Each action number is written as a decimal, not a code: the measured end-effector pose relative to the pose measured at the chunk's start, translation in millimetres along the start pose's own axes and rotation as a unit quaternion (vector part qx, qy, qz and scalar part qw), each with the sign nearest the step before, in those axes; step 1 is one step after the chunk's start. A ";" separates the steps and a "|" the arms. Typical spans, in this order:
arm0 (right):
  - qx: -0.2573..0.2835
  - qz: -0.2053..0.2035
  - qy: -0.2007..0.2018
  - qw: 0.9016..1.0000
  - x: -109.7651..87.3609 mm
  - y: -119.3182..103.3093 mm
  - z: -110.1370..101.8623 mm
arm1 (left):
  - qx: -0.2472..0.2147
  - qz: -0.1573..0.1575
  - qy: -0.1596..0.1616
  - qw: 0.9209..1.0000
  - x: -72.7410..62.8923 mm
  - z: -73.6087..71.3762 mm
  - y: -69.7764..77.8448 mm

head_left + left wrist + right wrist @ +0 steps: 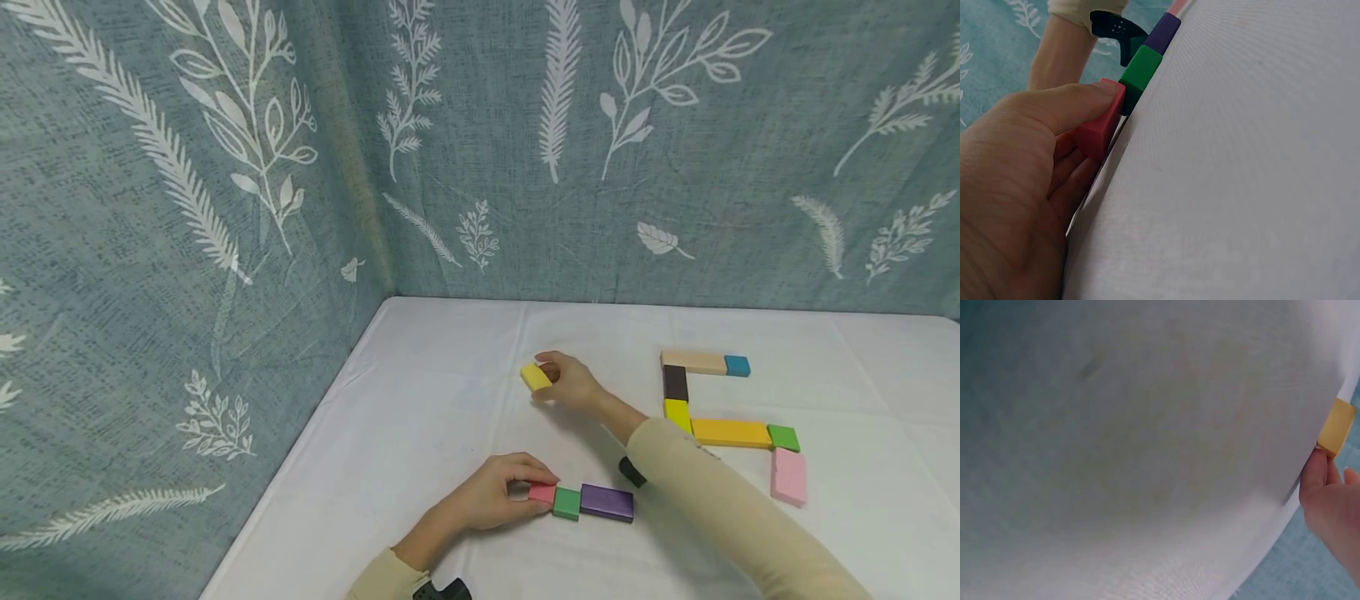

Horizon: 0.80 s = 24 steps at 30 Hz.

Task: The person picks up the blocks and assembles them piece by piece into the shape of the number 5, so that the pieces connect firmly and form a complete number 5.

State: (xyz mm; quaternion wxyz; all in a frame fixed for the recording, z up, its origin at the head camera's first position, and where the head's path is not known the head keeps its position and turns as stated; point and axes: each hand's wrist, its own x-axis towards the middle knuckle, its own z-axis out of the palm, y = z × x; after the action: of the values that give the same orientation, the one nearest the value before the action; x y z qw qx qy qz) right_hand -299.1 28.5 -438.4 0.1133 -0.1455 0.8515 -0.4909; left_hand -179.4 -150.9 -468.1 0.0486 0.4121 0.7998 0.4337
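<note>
My left hand (495, 493) pinches a red block (1102, 125) between thumb and fingers at the end of a short row on the table. Touching the red block is a green block (567, 503), followed by a longer purple block (607, 502). Farther back, my right hand (573, 385) grips a yellow block (536, 377) by its edges. In the right wrist view the same yellow block (1337, 427) sticks out past the fingertips, at the frame's right side. Whether it touches the cloth I cannot tell.
To the right, blocks form a bent line: beige (694, 362), blue (737, 366), dark brown (676, 383), yellow (677, 415), orange (730, 432), green (783, 438) and pink (788, 477). A white cloth (420, 383) covers the table. Patterned curtains (495, 150) hang behind and at the left.
</note>
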 end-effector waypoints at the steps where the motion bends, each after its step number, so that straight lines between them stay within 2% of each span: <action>1: -0.004 0.000 0.001 1.000 -0.3 -0.8 0.7 | 0.000 0.001 0.000 1.000 0.0 0.0 -0.2; 6: -0.033 0.000 0.001 0.999 -0.6 -2.4 3.9 | -0.001 0.007 0.003 1.000 -0.4 0.8 -1.2; 14: -0.099 -0.023 -0.022 0.995 -2.1 -6.2 8.0 | -0.008 0.015 0.004 1.000 -0.2 2.1 -4.3; 24: -0.161 -0.049 -0.012 0.986 -2.1 -7.3 13.6 | 0.002 0.023 0.007 1.000 0.0 2.6 -5.8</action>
State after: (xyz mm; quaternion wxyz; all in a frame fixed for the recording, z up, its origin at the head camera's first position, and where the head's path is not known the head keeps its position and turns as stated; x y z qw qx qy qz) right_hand -291.6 14.8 -438.6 0.0747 -0.2092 0.9099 -0.3503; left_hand -181.8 -150.9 -473.9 0.0322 0.4276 0.7914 0.4357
